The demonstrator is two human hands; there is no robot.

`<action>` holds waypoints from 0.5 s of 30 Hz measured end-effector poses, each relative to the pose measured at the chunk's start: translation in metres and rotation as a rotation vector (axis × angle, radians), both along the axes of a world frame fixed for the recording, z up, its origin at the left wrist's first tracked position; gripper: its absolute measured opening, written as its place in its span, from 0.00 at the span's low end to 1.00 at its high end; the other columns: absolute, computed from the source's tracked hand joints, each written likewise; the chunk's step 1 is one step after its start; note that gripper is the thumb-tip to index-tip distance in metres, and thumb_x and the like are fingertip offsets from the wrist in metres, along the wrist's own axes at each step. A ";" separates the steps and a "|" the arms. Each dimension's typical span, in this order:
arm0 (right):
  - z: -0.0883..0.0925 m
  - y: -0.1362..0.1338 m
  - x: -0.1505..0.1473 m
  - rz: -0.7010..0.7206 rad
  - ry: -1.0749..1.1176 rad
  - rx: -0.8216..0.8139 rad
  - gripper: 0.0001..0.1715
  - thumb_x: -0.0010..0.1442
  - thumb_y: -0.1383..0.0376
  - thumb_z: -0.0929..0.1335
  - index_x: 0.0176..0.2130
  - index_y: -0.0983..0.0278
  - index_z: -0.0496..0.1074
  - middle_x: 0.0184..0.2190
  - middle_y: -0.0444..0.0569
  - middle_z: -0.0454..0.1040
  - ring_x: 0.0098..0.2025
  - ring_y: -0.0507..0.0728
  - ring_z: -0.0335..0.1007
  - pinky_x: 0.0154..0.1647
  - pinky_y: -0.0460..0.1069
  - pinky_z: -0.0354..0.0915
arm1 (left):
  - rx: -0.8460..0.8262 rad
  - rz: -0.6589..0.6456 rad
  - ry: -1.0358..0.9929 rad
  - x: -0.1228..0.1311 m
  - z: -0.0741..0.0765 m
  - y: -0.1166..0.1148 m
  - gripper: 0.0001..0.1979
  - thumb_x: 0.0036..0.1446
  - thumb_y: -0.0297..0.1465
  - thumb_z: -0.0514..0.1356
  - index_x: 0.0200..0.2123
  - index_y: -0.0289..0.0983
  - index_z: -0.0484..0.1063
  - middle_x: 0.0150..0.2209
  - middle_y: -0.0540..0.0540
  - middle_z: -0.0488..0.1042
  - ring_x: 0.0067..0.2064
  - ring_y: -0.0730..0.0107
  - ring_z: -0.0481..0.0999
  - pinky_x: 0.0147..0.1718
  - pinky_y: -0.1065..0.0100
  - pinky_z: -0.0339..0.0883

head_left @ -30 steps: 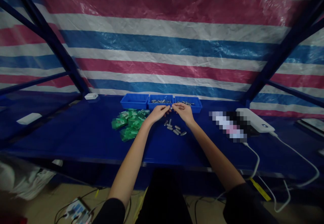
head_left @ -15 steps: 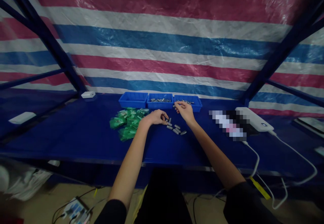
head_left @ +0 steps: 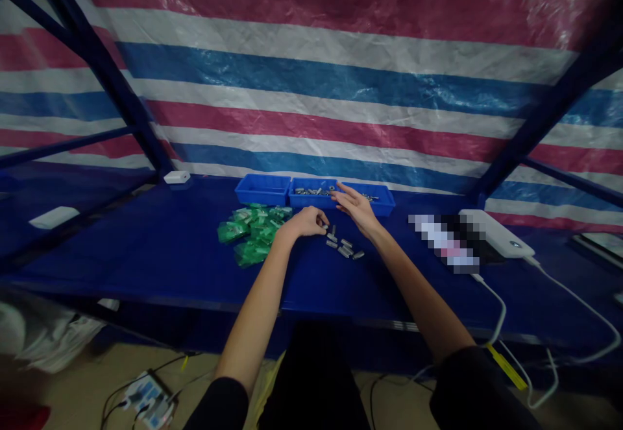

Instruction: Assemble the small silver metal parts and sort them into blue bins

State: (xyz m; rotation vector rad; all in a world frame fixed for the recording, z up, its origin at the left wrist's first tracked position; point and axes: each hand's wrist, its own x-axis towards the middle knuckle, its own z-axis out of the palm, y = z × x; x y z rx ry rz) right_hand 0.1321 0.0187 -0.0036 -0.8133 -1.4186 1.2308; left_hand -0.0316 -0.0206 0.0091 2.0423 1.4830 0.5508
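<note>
My left hand (head_left: 309,222) is low over the table, fingers curled and pinched at the tips on a small metal cylinder (head_left: 325,226), mostly hidden. Just right of it, several loose metal cylinders (head_left: 345,250) lie scattered. My right hand (head_left: 357,208) hovers at the front of the bins with its fingers stretched and apart, nothing in its grasp. Its fingertips are over the right side of the middle blue bin (head_left: 304,202), which contains several metal pieces (head_left: 311,191). Part of the right blue bin (head_left: 384,208), with small metal parts inside, is covered by that hand.
A heap of green plastic packets (head_left: 256,232) lies left of my left hand. Behind it stands the left blue bin (head_left: 263,196). To the right are a pixelated flat object (head_left: 445,245) and a white power bank (head_left: 496,232) with cables. Blue frame posts (head_left: 117,86) flank the table.
My right hand's fingers have opened from a pinch and now reach over the middle bin. My left fingers have drawn together at the metal cylinders. The view has shifted slightly.
</note>
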 end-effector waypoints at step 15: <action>-0.002 -0.016 -0.007 0.333 0.102 -0.324 0.20 0.59 0.54 0.63 0.42 0.65 0.72 0.40 0.54 0.77 0.42 0.55 0.74 0.42 0.48 0.68 | 0.366 0.211 -0.496 0.015 0.007 0.007 0.16 0.48 0.33 0.59 0.40 0.33 0.74 0.36 0.44 0.75 0.34 0.71 0.70 0.35 0.70 0.64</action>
